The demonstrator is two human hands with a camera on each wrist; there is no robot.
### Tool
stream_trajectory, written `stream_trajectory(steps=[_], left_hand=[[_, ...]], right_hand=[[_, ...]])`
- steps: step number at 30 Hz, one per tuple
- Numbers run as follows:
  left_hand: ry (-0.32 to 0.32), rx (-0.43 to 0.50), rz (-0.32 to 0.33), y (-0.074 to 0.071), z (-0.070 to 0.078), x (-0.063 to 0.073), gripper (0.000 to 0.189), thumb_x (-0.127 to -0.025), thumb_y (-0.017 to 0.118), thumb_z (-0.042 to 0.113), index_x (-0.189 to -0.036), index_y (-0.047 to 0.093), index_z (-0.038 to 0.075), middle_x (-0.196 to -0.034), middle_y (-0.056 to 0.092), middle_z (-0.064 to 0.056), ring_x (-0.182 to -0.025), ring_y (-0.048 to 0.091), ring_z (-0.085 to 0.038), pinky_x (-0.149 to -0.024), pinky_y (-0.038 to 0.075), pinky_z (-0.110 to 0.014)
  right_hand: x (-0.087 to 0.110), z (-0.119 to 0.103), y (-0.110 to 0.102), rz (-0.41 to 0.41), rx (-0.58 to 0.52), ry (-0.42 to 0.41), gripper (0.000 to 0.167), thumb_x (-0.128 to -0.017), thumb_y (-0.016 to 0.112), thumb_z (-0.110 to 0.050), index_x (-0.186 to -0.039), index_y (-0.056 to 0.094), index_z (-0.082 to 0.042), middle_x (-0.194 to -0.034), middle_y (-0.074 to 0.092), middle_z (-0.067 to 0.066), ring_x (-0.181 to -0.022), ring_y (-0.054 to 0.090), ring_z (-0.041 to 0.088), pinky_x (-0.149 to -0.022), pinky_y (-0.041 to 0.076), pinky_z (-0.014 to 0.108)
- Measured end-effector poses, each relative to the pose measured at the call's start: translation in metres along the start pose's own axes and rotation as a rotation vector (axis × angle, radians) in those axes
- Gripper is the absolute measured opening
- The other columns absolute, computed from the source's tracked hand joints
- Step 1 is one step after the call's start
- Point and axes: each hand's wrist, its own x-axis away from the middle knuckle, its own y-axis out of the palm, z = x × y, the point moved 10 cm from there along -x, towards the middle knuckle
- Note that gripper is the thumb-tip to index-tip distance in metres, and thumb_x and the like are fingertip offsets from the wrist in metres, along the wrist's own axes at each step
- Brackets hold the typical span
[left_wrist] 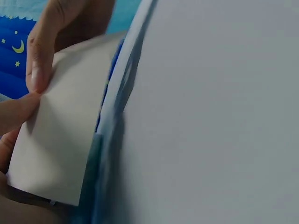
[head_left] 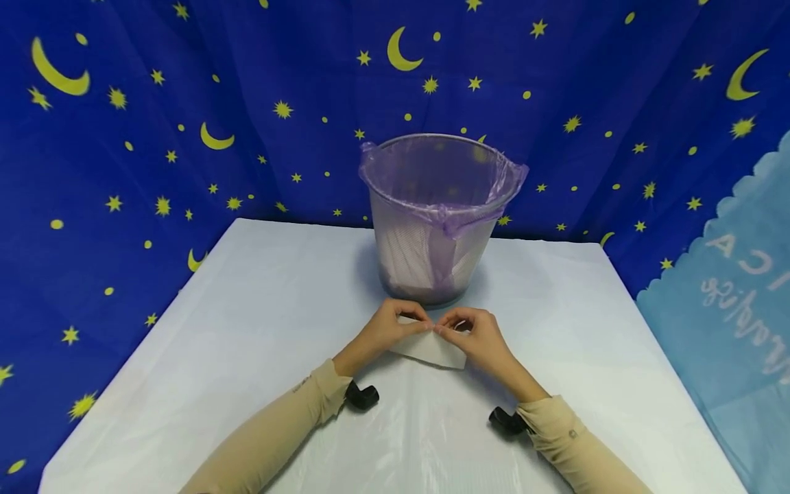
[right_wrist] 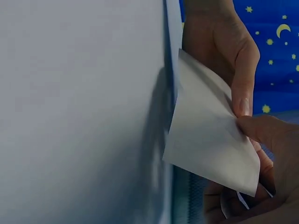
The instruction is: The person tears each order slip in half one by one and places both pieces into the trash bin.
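Observation:
In front of the wastebasket, my left hand and right hand meet over a small off-white piece of paper. Both pinch its upper edge between thumb and fingers, with thumb tips side by side. The paper's plain face fills much of the left side of the left wrist view, slightly bent. Seen from the right wrist, the sheet slants down, and a curved white edge shows among the right fingers. Its far side is mostly hidden behind the hands.
A mesh wastebasket lined with a purple plastic bag stands behind the hands. White sheeting covers the table. Black wrist mounts stick out by the sleeves. Behind hangs a blue star-and-moon curtain; a light blue cloth hangs right.

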Motion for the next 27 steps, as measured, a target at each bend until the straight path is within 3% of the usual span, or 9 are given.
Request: stream_trajectory(steps=[5, 11, 21, 27], left_hand=[[0.022, -0.001, 0.010, -0.011, 0.016, -0.007, 0.006, -0.095, 0.079, 0.012, -0.094, 0.083, 0.008, -0.094, 0.080, -0.004, -0.090, 0.070, -0.013, -0.086, 0.056, -0.030], [0.074, -0.013, 0.040, -0.020, 0.033, -0.012, 0.007, -0.095, 0.079, 0.012, -0.095, 0.083, 0.007, -0.095, 0.080, -0.006, -0.089, 0.071, -0.014, -0.086, 0.057, -0.030], [0.067, -0.018, 0.052, -0.017, 0.037, -0.011, 0.007, -0.096, 0.079, 0.014, -0.096, 0.083, 0.008, -0.094, 0.080, -0.005, -0.090, 0.072, -0.013, -0.087, 0.056, -0.029], [0.084, -0.009, 0.072, -0.022, 0.047, -0.014, 0.009, -0.096, 0.079, 0.014, -0.097, 0.083, 0.006, -0.095, 0.081, -0.005, -0.094, 0.072, -0.014, -0.092, 0.055, -0.030]], right_hand=[[-0.008, -0.017, -0.009, 0.000, -0.016, -0.032, 0.007, -0.096, 0.080, -0.020, -0.095, 0.079, -0.013, -0.089, 0.077, -0.002, -0.084, 0.070, 0.014, -0.082, 0.059, 0.031], [-0.015, -0.029, -0.018, 0.013, -0.008, -0.062, 0.007, -0.096, 0.080, -0.020, -0.096, 0.079, -0.014, -0.089, 0.078, -0.001, -0.082, 0.071, 0.015, -0.081, 0.059, 0.031], [-0.012, -0.027, -0.022, 0.022, -0.051, -0.040, 0.012, -0.096, 0.079, -0.018, -0.099, 0.079, -0.007, -0.092, 0.079, 0.003, -0.087, 0.071, 0.017, -0.083, 0.059, 0.032], [-0.017, -0.037, -0.027, 0.032, -0.018, -0.055, 0.009, -0.097, 0.079, -0.019, -0.099, 0.080, -0.010, -0.092, 0.079, 0.001, -0.087, 0.071, 0.016, -0.084, 0.059, 0.031]])
